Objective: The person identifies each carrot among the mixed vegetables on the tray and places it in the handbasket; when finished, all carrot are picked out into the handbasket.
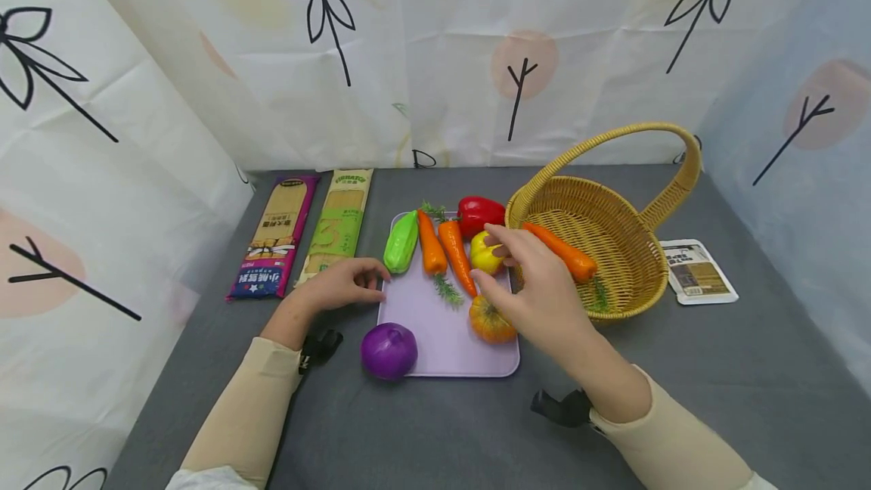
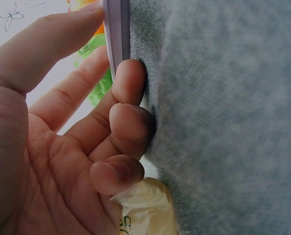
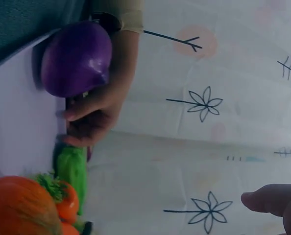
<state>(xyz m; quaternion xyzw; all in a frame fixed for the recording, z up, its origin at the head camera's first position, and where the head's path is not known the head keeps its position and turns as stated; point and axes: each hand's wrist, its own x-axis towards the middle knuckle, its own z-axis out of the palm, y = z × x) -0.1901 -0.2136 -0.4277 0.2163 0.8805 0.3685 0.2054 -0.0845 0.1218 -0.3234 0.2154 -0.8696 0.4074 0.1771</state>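
Overhead, both hands' grips released: left hand (image 1: 343, 283) steadies lilac board (image 1: 442, 339) on grey table (image 1: 680, 369).

Left hand (image 1: 343, 283) resting low at the lilac board (image 1: 435, 339)'s left edge, fingers loosely curled against it. Right hand (image 1: 537, 289) raised over the board's right side, fingers spread and relaxed.

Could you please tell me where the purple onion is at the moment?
In the head view the purple onion sits at the near left corner of the lilac board, near the left hand and left of the small orange pumpkin.
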